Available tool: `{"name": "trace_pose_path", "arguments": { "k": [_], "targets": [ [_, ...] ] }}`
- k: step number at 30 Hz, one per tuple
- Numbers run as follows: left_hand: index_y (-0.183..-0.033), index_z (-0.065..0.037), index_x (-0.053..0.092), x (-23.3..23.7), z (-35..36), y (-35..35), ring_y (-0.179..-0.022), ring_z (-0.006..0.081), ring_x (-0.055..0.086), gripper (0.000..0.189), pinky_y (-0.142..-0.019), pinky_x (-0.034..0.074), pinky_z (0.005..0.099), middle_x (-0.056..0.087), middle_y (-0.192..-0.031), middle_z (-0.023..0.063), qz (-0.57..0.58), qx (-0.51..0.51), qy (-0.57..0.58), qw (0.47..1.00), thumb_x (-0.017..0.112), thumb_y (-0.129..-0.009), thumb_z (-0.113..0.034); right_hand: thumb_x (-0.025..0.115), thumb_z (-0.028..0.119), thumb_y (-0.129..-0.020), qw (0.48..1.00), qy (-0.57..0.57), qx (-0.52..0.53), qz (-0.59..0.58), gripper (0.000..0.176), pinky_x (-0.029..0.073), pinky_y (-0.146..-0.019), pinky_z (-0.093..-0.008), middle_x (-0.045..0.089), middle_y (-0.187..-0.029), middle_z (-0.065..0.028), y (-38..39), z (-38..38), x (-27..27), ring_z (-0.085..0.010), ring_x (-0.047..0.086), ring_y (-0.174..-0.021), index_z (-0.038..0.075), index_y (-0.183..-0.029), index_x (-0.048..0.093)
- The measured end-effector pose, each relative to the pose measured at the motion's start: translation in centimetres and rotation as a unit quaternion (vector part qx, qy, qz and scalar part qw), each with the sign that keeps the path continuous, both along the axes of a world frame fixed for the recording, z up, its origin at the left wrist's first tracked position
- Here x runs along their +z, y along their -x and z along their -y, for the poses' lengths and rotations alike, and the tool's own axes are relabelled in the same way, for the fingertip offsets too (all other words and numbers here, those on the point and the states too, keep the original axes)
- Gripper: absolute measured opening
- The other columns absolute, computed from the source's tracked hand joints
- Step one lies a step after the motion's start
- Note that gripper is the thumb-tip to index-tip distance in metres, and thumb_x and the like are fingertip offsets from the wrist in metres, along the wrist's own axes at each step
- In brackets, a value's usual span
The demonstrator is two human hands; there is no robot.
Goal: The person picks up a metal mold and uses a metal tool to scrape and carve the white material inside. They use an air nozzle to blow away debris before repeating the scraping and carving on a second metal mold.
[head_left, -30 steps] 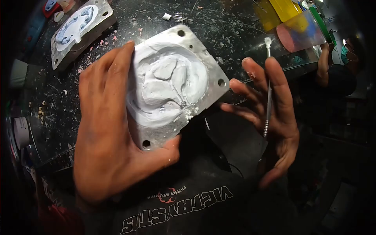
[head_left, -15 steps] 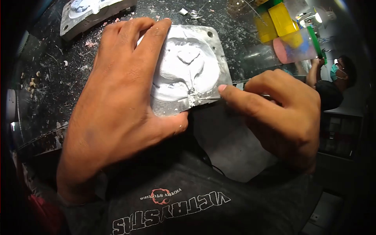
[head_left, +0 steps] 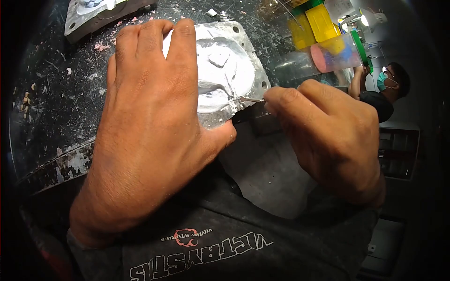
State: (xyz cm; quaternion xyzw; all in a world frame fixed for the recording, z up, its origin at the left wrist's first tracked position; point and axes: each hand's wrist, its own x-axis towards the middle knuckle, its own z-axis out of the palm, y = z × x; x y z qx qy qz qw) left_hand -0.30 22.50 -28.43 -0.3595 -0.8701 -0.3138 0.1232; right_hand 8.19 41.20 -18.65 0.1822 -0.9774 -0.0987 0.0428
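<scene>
Metal mould plate (head_left: 251,55), filled with white plaster (head_left: 220,70), sits tilted at the near edge of the dark speckled bench (head_left: 61,93), partly overhanging toward the lap.

Left hand (head_left: 150,122): fingers laid flat and close together over the plate's left half, thumb hooked at its near edge. The plate is clamped.

Right hand (head_left: 328,136): fingers curled shut, pinching a thin metal pick (head_left: 252,99). Only the short tip shows, and it touches the plaster at the plate's near-right rim.

Change over the last second: the right hand is no longer open with the pick lying loose along its fingers, clear of the plate. It is closed and in contact. The left hand now covers more of the plate. Judgement: handling has given way to scraping at the rim.

Around: second mould (head_left: 103,11) far left, yellow boxes (head_left: 314,23) behind, another person (head_left: 389,89) well apart at right.
</scene>
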Motion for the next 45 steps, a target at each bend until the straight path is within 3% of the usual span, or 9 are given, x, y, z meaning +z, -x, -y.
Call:
{"name": "trace_pose_path", "arguments": {
  "k": [7,8,11,13,17,19,25,38,45],
  "targets": [
    [-0.145,0.002,0.048,0.5,-0.7,-0.5,-0.126,0.0431,0.048,0.094,-0.112,0.042,0.0490,0.053,-0.133,0.0228,0.006,0.022,-0.004,1.000,0.087,-0.064,-0.024,0.076,0.004,-0.077,0.995,-0.092,-0.034,-0.013,0.017,0.050,-0.055,-0.0366,0.059,-0.077,-0.0057,-0.4,2.3,0.2,-0.0226,0.066,-0.068,0.006,-0.093,0.070],
    [-0.145,0.002,0.048,0.3,-0.7,-0.6,-0.126,0.0431,0.048,0.094,-0.112,0.042,0.0490,0.053,-0.133,0.0228,0.006,0.019,-0.001,1.000,0.087,-0.064,-0.024,0.074,0.003,-0.077,0.991,-0.021,0.032,-0.129,0.016,0.050,-0.055,-0.0354,0.060,-0.079,-0.0052,-0.1,2.4,-1.3,-0.0213,0.065,-0.069,0.004,-0.093,0.070],
    [-0.144,0.002,0.049,-0.3,-0.7,-0.5,-0.127,0.0424,0.048,0.093,-0.112,0.042,0.0495,0.054,-0.132,0.0225,-0.022,0.030,-0.010,0.999,0.088,-0.065,-0.026,0.072,0.002,-0.077,0.991,-0.131,-0.016,-0.034,0.019,0.049,-0.055,-0.0342,0.059,-0.079,-0.0048,-0.2,3.8,0.1,-0.0205,0.064,-0.067,0.002,-0.096,0.072],
    [-0.145,0.001,0.049,-0.6,-0.4,-0.2,-0.127,0.0416,0.048,0.092,-0.111,0.043,0.0498,0.054,-0.133,0.0222,-0.055,0.013,-0.001,0.998,0.088,-0.065,-0.025,0.070,0.000,-0.078,0.992,-0.124,-0.013,-0.007,0.022,0.050,-0.054,-0.0333,0.059,-0.078,-0.0055,-0.8,2.5,-0.9,-0.0205,0.062,-0.065,-0.001,-0.100,0.073],
    [-0.145,0.000,0.049,-0.7,0.0,0.1,-0.127,0.0408,0.048,0.092,-0.110,0.043,0.0503,0.054,-0.134,0.0215,-0.049,-0.008,-0.008,0.999,0.087,-0.065,-0.023,0.069,-0.008,-0.076,0.997,-0.030,-0.019,-0.069,0.026,0.050,-0.053,-0.0350,0.059,-0.075,-0.0084,-1.2,1.2,-2.9,-0.0222,0.062,-0.061,-0.003,-0.101,0.072],
    [-0.146,0.000,0.049,-0.7,-0.1,0.1,-0.128,0.0403,0.048,0.093,-0.110,0.043,0.0505,0.055,-0.134,0.0210,-0.037,-0.005,0.006,0.999,0.086,-0.064,-0.022,0.069,-0.013,-0.073,0.989,0.107,-0.029,-0.094,0.031,0.051,-0.055,-0.0357,0.063,-0.077,-0.0099,-1.5,0.0,-4.7,-0.0241,0.064,-0.063,-0.003,-0.102,0.072],
    [-0.147,0.001,0.047,-0.5,-0.6,0.0,-0.129,0.0393,0.046,0.097,-0.110,0.043,0.0516,0.054,-0.134,0.0217,-0.010,0.029,0.059,0.998,0.086,-0.064,-0.028,0.076,-0.001,-0.091,0.956,0.280,-0.075,-0.033,0.012,0.051,-0.059,-0.0317,0.068,-0.081,-0.0116,-1.7,-2.0,-5.0,-0.0220,0.067,-0.066,-0.002,-0.102,0.072],
    [-0.147,0.003,0.046,-0.2,-1.0,-0.7,-0.130,0.0398,0.044,0.096,-0.110,0.043,0.0526,0.052,-0.136,0.0224,0.008,0.063,0.059,0.996,0.084,-0.066,-0.031,0.078,0.005,-0.086,0.997,0.051,-0.056,-0.018,0.010,0.053,-0.055,-0.0340,0.065,-0.077,-0.0077,-0.9,0.0,-1.7,-0.0229,0.067,-0.065,0.004,-0.093,0.072],
    [-0.148,0.003,0.045,-0.5,-1.0,-0.9,-0.129,0.0399,0.045,0.097,-0.110,0.043,0.0525,0.053,-0.135,0.0221,-0.029,0.044,0.030,0.998,0.085,-0.064,-0.027,0.072,-0.001,-0.077,0.996,-0.083,-0.026,-0.019,0.021,0.052,-0.053,-0.0348,0.062,-0.076,-0.0086,-0.8,1.8,-1.4,-0.0230,0.065,-0.064,-0.002,-0.097,0.073]
  ]
}}
